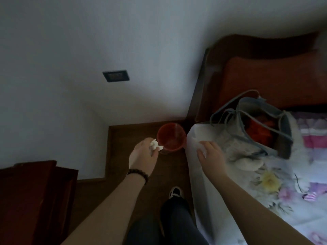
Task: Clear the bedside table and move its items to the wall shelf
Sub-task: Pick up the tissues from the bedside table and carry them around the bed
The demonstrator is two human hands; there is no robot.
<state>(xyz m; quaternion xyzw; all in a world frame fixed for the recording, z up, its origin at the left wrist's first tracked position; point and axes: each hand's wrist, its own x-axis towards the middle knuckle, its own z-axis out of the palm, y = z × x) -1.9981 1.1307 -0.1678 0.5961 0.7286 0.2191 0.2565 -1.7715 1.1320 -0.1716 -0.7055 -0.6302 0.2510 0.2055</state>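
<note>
The left hand pinches a crumpled white tissue just above the round red plastic bin on the brown floor. The right hand grips another white tissue by the bed's white flowery sheet

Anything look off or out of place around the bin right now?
Nothing spilled. The red bin stands upright on the floor by the bed. The left hand holds crumpled tissue at its rim; the right hand holds another.
</note>
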